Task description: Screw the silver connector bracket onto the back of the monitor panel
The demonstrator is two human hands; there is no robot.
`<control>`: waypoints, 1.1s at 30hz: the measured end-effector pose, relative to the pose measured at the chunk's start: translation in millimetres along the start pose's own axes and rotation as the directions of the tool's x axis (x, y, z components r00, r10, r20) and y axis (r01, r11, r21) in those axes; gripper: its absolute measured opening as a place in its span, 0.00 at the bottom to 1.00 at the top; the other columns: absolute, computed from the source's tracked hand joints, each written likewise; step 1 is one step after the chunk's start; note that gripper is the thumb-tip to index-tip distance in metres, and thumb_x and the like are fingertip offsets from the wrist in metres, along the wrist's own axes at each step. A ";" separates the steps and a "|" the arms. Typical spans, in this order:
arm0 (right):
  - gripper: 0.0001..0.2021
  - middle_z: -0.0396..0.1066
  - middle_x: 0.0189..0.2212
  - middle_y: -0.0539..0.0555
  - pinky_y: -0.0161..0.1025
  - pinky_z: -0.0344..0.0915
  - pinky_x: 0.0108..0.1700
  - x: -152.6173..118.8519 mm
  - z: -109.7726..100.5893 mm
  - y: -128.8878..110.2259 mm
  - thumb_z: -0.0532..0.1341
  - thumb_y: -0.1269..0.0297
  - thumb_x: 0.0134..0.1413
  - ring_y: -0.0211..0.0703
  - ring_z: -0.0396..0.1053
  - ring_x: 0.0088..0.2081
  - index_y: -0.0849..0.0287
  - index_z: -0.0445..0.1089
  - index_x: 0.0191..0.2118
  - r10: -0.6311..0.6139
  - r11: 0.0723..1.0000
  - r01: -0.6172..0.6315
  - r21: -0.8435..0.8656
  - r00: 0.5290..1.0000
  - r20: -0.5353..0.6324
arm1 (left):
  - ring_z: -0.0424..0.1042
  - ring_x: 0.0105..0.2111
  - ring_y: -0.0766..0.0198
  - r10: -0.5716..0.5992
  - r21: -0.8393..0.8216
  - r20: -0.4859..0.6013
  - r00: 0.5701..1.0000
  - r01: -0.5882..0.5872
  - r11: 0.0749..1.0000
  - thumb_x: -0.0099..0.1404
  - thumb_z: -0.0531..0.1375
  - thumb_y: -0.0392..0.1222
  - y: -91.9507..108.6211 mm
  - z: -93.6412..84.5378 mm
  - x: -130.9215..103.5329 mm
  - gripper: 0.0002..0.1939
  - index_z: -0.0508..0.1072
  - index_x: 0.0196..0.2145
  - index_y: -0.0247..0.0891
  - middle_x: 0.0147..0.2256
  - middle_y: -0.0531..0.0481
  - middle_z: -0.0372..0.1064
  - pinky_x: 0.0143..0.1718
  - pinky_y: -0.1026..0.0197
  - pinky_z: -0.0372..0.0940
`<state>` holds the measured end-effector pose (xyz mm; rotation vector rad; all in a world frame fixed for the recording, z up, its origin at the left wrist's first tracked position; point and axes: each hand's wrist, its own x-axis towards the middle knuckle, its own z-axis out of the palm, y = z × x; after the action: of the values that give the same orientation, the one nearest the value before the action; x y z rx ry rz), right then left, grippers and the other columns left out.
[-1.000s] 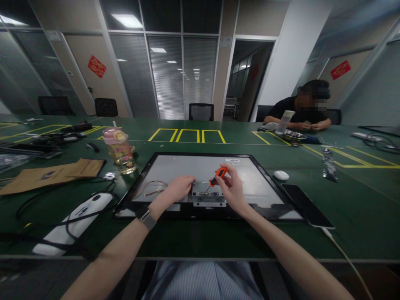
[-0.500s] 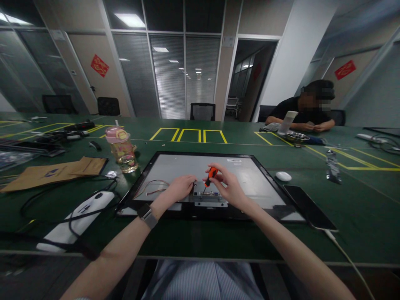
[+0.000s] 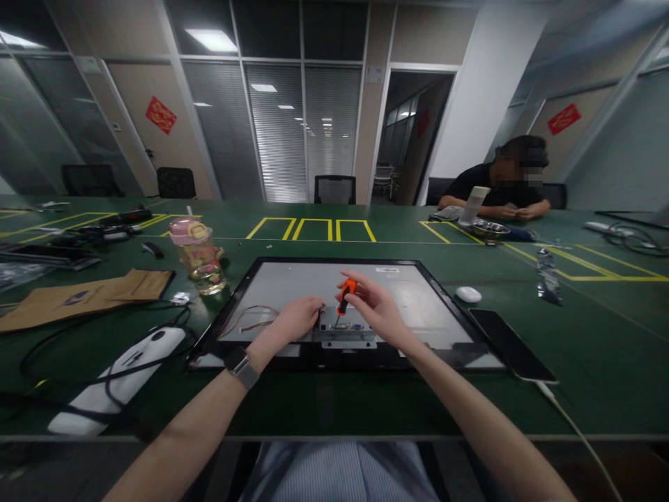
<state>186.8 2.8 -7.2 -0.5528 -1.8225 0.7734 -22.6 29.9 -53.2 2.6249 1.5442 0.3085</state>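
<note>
A flat panel [image 3: 408, 300] with a black frame and grey back lies on the green table. Near its front edge sits a metal bracket [image 3: 349, 336] with connector ports. My right hand [image 3: 379, 310] grips an orange and black screwdriver [image 3: 345, 293], whose shaft slants down to the bracket's ports. The tip is too small to make out exactly. At the bracket's left end, my left hand [image 3: 300, 317] has its fingers closed on the metal edge. Thin wires [image 3: 256, 314] lie on the panel left of that hand.
Left of the panel are a pink-lidded bottle [image 3: 201, 261], a white power strip [image 3: 120, 383] with black cables and a brown paper envelope [image 3: 78, 296]. On the right lie a phone [image 3: 512, 345] and a white case [image 3: 468, 294]. A person sits across the table.
The view has shifted slightly. The screwdriver stands a little more upright in my right hand, its tip still at the bracket. My left hand stays at the bracket's left end.
</note>
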 end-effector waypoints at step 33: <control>0.15 0.71 0.43 0.56 0.47 0.72 0.48 -6.1 -7.2 -1.2 0.58 0.60 0.63 0.45 0.72 0.44 0.50 0.70 0.53 -0.042 0.997 0.038 -0.062 0.997 -0.065 | 0.73 0.48 0.57 -0.018 -0.020 0.016 1.000 0.019 1.000 0.67 0.49 0.32 -1.0 0.9 2.0 0.18 0.70 0.51 0.41 0.49 0.45 0.73 0.51 0.57 0.65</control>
<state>195.7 -0.4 -8.3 -0.5734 -1.7956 0.6670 -22.3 32.1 -53.9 2.5903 1.5517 0.2999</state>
